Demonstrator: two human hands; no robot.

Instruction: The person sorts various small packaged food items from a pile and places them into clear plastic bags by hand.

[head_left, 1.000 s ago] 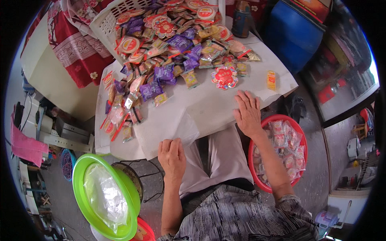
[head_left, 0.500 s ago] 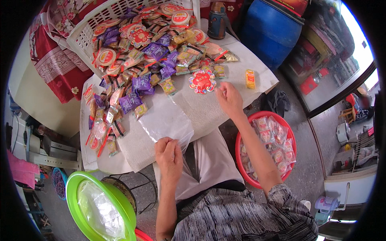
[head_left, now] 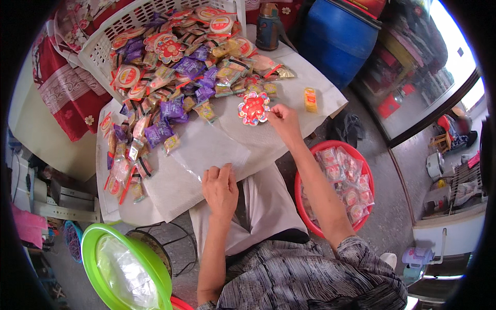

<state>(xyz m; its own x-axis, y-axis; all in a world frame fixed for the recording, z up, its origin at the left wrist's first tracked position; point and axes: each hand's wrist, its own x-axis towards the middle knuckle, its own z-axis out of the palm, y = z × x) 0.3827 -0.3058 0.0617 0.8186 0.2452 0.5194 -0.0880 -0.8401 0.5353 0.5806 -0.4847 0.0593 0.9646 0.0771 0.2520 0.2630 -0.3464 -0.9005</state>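
A flat, clear plastic bag (head_left: 206, 153) lies on the pale cloth at the table's near side. My left hand (head_left: 220, 190) is at its near edge, fingers bent and close together on the plastic; the fingertips are partly hidden. To the right, my right hand (head_left: 284, 124) pinches the edge of a red flower-shaped card (head_left: 254, 108) between thumb and fingers. The card rests on a small stack of similar cards with colourful petal rims. Beyond lies a large heap of wrapped snacks (head_left: 186, 67), with purple packets (head_left: 172, 109) and round red-and-white ones among them.
A white plastic basket (head_left: 98, 44) tips its heap onto the table. One yellow packet (head_left: 310, 99) sits alone at the right. A flask (head_left: 268, 28) and blue barrel (head_left: 336, 41) stand behind. Red basin (head_left: 297, 194) of filled bags, right; green basin (head_left: 89, 253) of clear plastic, left.
My right hand has closed on the flower-shaped card's edge. The bag's near corner, raised before, now lies flatter under my left hand. The whole view has shifted slightly.
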